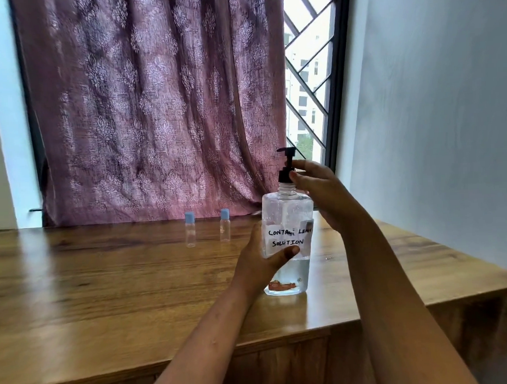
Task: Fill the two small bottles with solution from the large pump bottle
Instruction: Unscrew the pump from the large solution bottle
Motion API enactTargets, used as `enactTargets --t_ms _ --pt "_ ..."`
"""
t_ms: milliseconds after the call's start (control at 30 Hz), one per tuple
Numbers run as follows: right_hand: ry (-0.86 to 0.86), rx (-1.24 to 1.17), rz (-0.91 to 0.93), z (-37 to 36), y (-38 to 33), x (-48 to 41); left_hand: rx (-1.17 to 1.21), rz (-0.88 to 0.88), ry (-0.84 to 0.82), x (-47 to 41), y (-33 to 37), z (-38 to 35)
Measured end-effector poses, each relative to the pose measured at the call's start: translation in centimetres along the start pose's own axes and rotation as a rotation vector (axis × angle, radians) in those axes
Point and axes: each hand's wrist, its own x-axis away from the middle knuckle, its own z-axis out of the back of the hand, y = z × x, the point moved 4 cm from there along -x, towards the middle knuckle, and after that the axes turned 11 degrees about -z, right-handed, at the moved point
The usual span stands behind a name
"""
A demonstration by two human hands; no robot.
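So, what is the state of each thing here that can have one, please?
large pump bottle: upright on the table, partly full, pump on, neck threads showing.
nearer small bottle: upright, blue cap on, looks empty.
farther small bottle: upright, blue cap on, looks empty.
left hand: grips the large pump bottle's body.
right hand: pinches the pump collar.
curtain: drawn across most of the window.

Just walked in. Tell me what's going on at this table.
A person's left hand grips the body of the large clear plastic pump bottle, which stands on the wooden table, labelled contact lens solution by hand. The right hand pinches its black pump top at the collar. The two small clear bottles with blue caps stand apart farther back near the patterned purple curtain, capped, untouched and seemingly empty.
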Motion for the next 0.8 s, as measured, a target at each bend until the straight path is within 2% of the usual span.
enactTargets --t_ms 67,167,233,500,800 --pt "0.020 0.030 0.010 -0.3 0.1 -0.1 0.008 0.001 -0.004 0.0 -0.1 0.0" --pt "0.256 0.292 0.080 -0.6 -0.3 -0.1 0.032 0.005 -0.001 0.0 -0.2 -0.1" --pt "0.348 0.346 0.105 -0.7 -0.5 -0.1 0.036 0.006 0.009 0.0 -0.2 -0.1" --pt "0.189 -0.005 0.092 0.3 -1.8 -0.4 0.024 0.007 -0.003 -0.1 -0.4 -0.2" --pt "0.167 0.181 0.047 -0.4 -0.8 -0.8 0.016 0.005 0.002 -0.1 -0.5 -0.2"
